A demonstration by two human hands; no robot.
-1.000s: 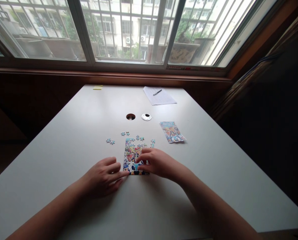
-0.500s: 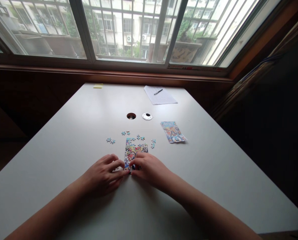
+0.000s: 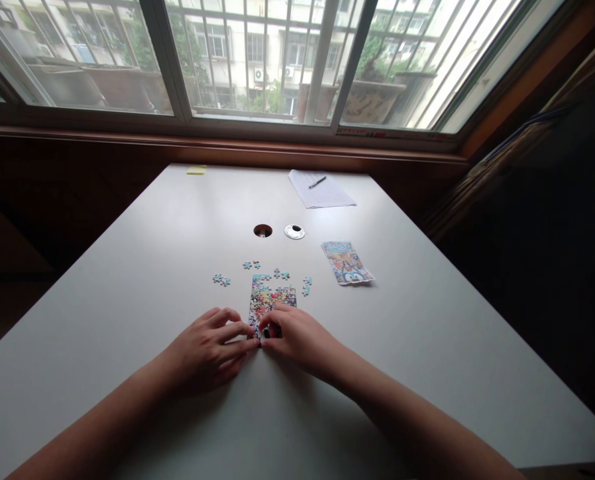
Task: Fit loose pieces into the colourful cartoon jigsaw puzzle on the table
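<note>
A colourful jigsaw puzzle, mostly joined, lies flat on the white table. At its lower left corner rests my left hand, fingers stretched out and slightly apart, the tips touching the edge. My right hand covers the lower right part, thumb and forefinger pinched around what looks like a small puzzle piece at the bottom edge. Loose pieces lie around the puzzle: some to the left, some above, others near the top edge and to the right.
On the white table, a printed picture sheet lies right of the puzzle. Farther back are a round hole, its silver cover, papers with a pen, and a yellow note. A barred window stands behind.
Almost nothing differs. Both hands stay at the puzzle's lower edge, with only slight finger movement, and the view has shifted a little.
</note>
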